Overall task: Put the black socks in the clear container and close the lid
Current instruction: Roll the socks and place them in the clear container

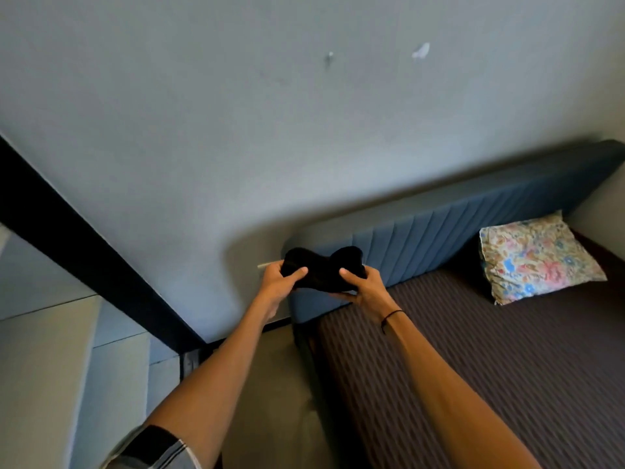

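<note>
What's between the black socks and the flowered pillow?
In the head view, only the blue padded headboard and bare striped bedcover lie between the black socks, held in both hands, and the flowered pillow. No container shows.

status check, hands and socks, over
Left hand and right hand both gripping black socks, held up near the blue headboard. Clear container not in view. Nothing in the way.

Bed (490,367) at lower right, covered in a dark brown striped sheet, running along a blue ribbed headboard (439,225) against the wall. One floral pillow (537,257) lying on the sheet at the far corner, just beside the headboard.
</note>
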